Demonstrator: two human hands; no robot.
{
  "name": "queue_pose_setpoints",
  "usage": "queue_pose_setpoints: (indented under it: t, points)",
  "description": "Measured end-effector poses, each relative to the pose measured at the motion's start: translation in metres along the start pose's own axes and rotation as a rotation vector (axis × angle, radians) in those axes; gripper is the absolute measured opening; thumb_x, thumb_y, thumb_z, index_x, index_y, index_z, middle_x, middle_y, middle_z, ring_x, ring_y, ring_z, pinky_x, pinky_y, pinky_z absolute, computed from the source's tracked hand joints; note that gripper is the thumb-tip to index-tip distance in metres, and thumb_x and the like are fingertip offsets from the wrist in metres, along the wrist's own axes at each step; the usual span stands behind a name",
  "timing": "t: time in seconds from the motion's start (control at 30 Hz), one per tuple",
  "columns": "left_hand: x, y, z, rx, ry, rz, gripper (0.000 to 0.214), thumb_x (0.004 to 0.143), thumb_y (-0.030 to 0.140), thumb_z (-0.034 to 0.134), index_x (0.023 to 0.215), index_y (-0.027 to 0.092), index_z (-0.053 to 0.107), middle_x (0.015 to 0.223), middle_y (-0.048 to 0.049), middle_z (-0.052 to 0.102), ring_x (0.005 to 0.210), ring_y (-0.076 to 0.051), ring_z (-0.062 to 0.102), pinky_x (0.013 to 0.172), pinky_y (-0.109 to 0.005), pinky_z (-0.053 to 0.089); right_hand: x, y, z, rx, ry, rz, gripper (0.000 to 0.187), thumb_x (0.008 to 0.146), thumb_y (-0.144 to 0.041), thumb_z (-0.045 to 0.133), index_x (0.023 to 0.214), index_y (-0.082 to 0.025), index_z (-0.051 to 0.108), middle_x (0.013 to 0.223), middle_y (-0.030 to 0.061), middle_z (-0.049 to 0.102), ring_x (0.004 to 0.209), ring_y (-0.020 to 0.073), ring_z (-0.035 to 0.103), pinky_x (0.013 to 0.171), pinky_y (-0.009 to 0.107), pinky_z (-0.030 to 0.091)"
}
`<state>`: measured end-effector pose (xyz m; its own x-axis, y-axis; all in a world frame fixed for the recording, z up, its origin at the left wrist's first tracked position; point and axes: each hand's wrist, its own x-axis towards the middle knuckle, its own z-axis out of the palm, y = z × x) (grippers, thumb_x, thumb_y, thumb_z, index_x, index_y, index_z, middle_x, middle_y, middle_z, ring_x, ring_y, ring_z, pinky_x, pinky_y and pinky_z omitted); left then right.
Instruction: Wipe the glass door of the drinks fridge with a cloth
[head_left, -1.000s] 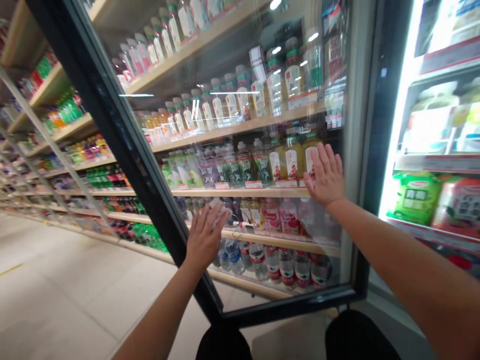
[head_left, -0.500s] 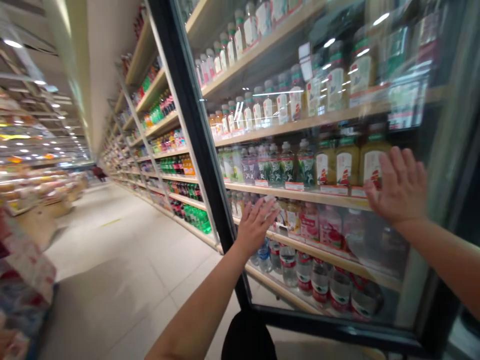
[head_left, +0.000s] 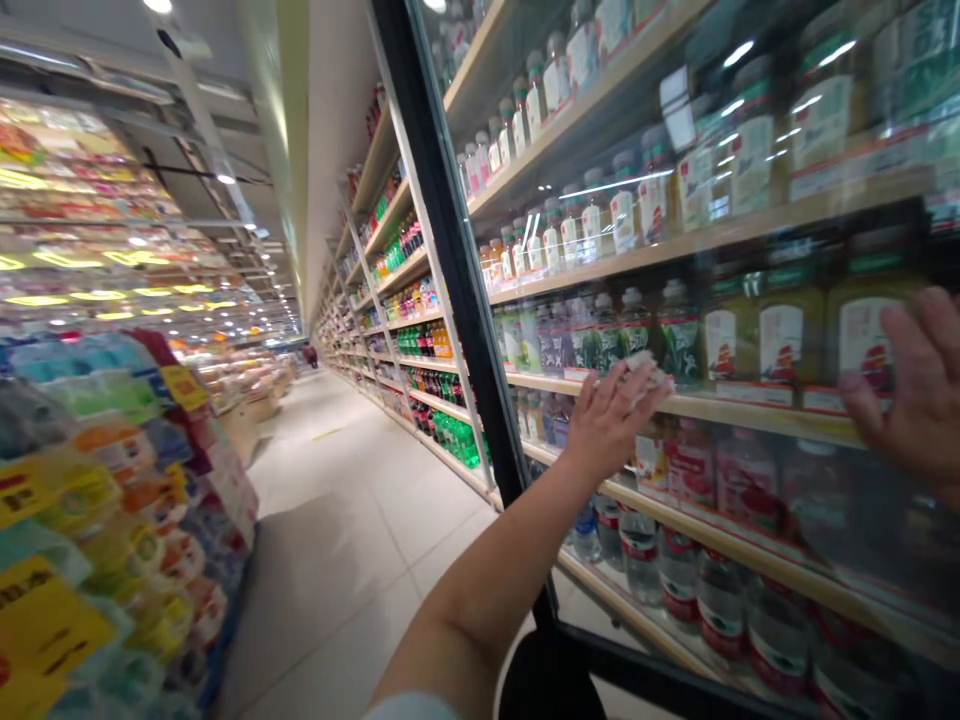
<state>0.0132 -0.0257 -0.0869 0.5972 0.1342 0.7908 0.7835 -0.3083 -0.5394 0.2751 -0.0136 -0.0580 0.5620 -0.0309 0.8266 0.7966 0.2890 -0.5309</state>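
Observation:
A glass door (head_left: pixel 555 330) with a black frame stands in front of the drink shelves. My left hand (head_left: pixel 611 420) is against its pane, fingers stretched, pressing a crumpled white wipe (head_left: pixel 649 382) to the glass under its fingertips. Through the pane, dark green-labelled bottles (head_left: pixel 679 330) show just above that hand. My right hand (head_left: pixel 919 390) is at the right edge, partly cut off and slightly blurred, with its fingers apart and nothing seen in it. It is in front of a yellowish juice bottle (head_left: pixel 862 320); whether it touches the glass I cannot tell.
Large water bottles (head_left: pixel 720 600) line the lowest shelf behind the door. Open drink shelves (head_left: pixel 416 310) run down the aisle. At left is a stack of packaged goods (head_left: pixel 142 500) with yellow signs (head_left: pixel 52 630). A tiled floor (head_left: pixel 337 520) lies between.
The view has turned left, bringing the packaged stack into sight. My left hand has slid up and rightward over the pane with the wipe. My right hand now sits partly out of view.

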Motion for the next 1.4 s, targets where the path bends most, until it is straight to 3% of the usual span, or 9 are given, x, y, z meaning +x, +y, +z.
queue_pose_setpoints:
  t: [0.17,0.3,0.37,0.57,0.7,0.8,0.97,1.2,1.4]
  points:
    - [0.031,0.003,0.0,-0.016,0.003,-0.189,0.053,0.104,0.013,0.044,0.156,0.02,0.046,0.167,-0.0111,0.033,0.16,-0.031,0.011,0.131,-0.06,0.02,0.001,0.024,-0.008,0.008,-0.125,-0.076,0.063,0.102,-0.059,0.026,0.146,-0.03,0.06,0.161,0.0172,0.044,0.153,0.0375,0.036,0.115,0.067,0.031]
    - [0.041,0.03,0.006,-0.087,-0.086,0.101,0.047,0.107,0.02,0.042,0.152,0.028,0.052,0.165,-0.0009,0.039,0.16,-0.023,0.017,0.131,-0.048,0.028,0.009,0.071,-0.006,0.135,-0.337,-0.36,0.071,0.099,-0.063,0.031,0.158,-0.026,0.046,0.163,0.0125,0.042,0.157,0.0318,0.03,0.127,0.058,0.023]
    - [0.058,0.037,0.004,-0.08,-0.119,0.191,0.046,0.109,0.019,0.038,0.152,0.029,0.051,0.164,0.0018,0.04,0.159,-0.022,0.02,0.131,-0.047,0.028,0.011,0.085,-0.003,0.16,-0.342,-0.459,0.075,0.099,-0.063,0.034,0.161,-0.022,0.041,0.164,0.0115,0.04,0.158,0.0303,0.027,0.13,0.053,0.019]
    - [0.11,0.06,0.0,-0.019,-0.114,-0.011,0.047,0.11,0.017,0.032,0.153,0.022,0.053,0.166,-0.0024,0.037,0.158,-0.027,0.022,0.132,-0.048,0.019,0.01,0.09,0.0,0.154,-0.273,-0.535,0.071,0.101,-0.057,0.036,0.162,-0.02,0.039,0.164,0.012,0.04,0.158,0.0279,0.027,0.131,0.047,0.018]
    - [0.097,0.08,0.01,-0.032,-0.125,0.311,0.048,0.112,0.019,0.029,0.154,0.021,0.05,0.164,0.0,0.04,0.156,-0.024,0.028,0.132,-0.043,0.021,0.011,0.086,-0.005,0.072,-0.306,-0.552,0.071,0.104,-0.055,0.031,0.161,-0.014,0.037,0.167,0.0127,0.035,0.16,0.0272,0.022,0.131,0.051,0.017]
    - [0.095,0.056,0.012,-0.042,-0.021,0.328,0.045,0.11,0.017,0.035,0.151,0.023,0.052,0.162,0.0,0.044,0.157,-0.023,0.027,0.133,-0.046,0.02,0.012,0.085,-0.006,0.016,-0.287,-0.588,0.069,0.104,-0.054,0.034,0.161,-0.014,0.037,0.166,0.0129,0.036,0.16,0.0253,0.022,0.131,0.048,0.017]
    - [0.091,0.0,0.013,-0.087,0.228,-0.089,0.052,0.105,0.006,0.033,0.153,0.02,0.047,0.165,-0.0098,0.037,0.161,-0.025,0.01,0.132,-0.056,0.017,0.015,0.086,-0.001,-0.072,-0.219,-0.678,0.065,0.106,-0.048,0.039,0.161,-0.013,0.035,0.166,0.014,0.038,0.161,0.0224,0.019,0.131,0.042,0.015]
    - [0.07,0.019,0.014,-0.205,0.068,0.39,0.043,0.105,0.012,0.046,0.146,0.024,0.054,0.156,-0.0021,0.052,0.157,-0.018,0.025,0.132,-0.041,0.027,0.018,0.085,-0.002,-0.031,-0.276,-0.668,0.069,0.104,-0.046,0.044,0.164,-0.014,0.029,0.166,0.0156,0.035,0.157,0.0304,0.028,0.126,0.052,0.024]
    - [0.1,0.015,0.018,-0.204,0.218,-0.039,0.05,0.104,0.006,0.036,0.151,0.019,0.049,0.162,-0.0116,0.042,0.16,-0.025,0.016,0.13,-0.055,0.025,0.017,0.085,-0.002,-0.031,-0.239,-0.667,0.068,0.104,-0.044,0.048,0.163,-0.015,0.032,0.165,0.0143,0.038,0.157,0.0299,0.031,0.127,0.05,0.026]
